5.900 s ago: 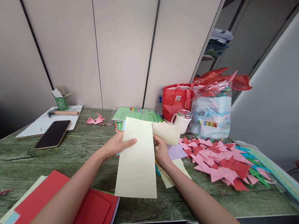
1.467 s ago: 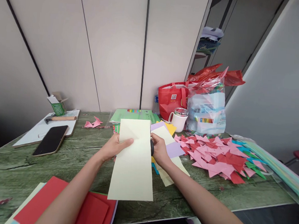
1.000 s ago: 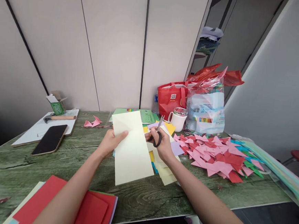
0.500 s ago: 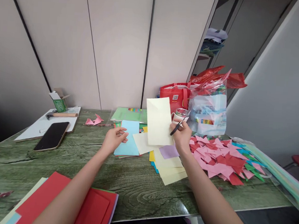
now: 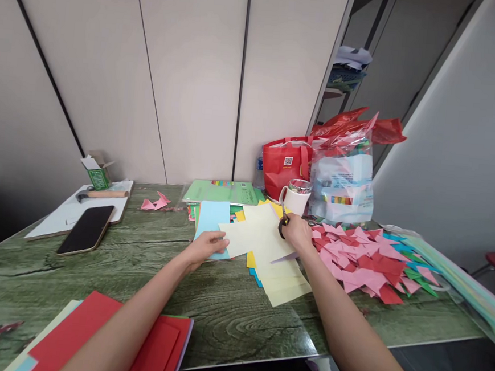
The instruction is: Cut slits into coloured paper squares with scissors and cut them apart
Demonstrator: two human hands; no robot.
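My left hand (image 5: pixel 203 249) is at the left edge of a cream paper sheet (image 5: pixel 240 239), its fingertips closed on that edge, just over a light blue paper stack (image 5: pixel 214 217). In my right hand (image 5: pixel 298 233) are black-handled scissors (image 5: pixel 283 227), blades pointing up and away from me. That hand rests at the right side of a larger pale yellow sheet (image 5: pixel 265 227), which lies on the paper pile. More pale yellow paper (image 5: pixel 285 285) spreads below, with yellow and blue corners showing from underneath.
Pink and red folded paper pieces (image 5: pixel 364 260) are heaped at right. A white mug (image 5: pixel 296 199), a red bag (image 5: pixel 281 168) and a clear plastic bag (image 5: pixel 342 184) stand behind. At left lie a phone (image 5: pixel 86 229) and a hammer (image 5: pixel 105 194); red paper (image 5: pixel 87 316) is near the front edge.
My right hand has lowered the pale yellow sheet from upright onto the pile, still holding the scissors. My left hand has moved right and down to the cream sheet's edge.
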